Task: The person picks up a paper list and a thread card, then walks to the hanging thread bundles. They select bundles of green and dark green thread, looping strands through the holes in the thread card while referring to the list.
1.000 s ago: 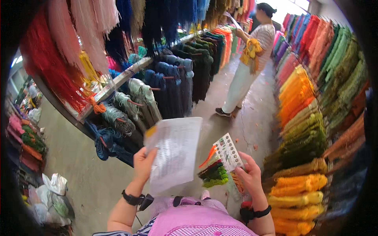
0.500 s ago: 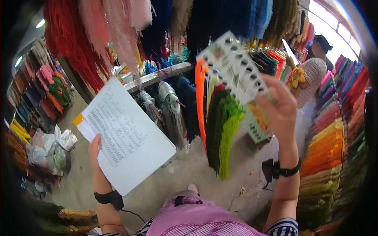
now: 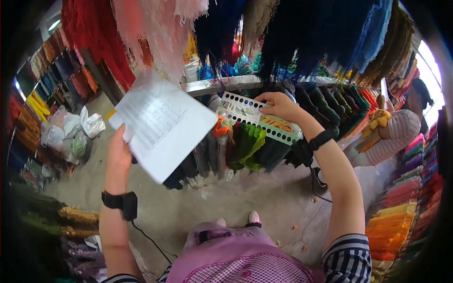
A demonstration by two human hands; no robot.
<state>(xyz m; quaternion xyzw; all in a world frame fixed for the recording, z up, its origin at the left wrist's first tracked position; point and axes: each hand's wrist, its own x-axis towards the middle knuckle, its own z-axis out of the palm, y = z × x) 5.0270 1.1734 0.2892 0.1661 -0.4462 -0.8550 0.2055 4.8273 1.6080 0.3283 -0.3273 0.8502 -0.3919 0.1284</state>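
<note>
My left hand (image 3: 118, 153) sits left of centre in the frame, fingers closed on the lower left edge of a printed sheet of paper (image 3: 163, 125), which tilts up and to the right from my grip toward the middle of the picture. My right hand (image 3: 282, 106) is raised in the upper centre, well apart from the left, pinching the top edge of a long white sample card (image 3: 257, 118) punched with a row of holes along its edges. The card lies just right of the paper, nearly meeting its right corner, and slants down toward the right of the frame. From the card hang bundles of thread (image 3: 245, 144) in orange, green and darker shades, dangling below my right hand toward the centre. Both wrists wear black bands. Above my hands, along the top of the frame, thick skeins of yarn (image 3: 302, 33) hang in red, pink, navy and blue, with a pale shelf (image 3: 222, 85) running just behind the card. At the left edge lie white plastic bags (image 3: 75, 129) on the floor (image 3: 264, 203), and stacked coloured yarn lines the right edge. Another person (image 3: 394, 132) in a striped top stands at the right, beyond my right forearm.
</note>
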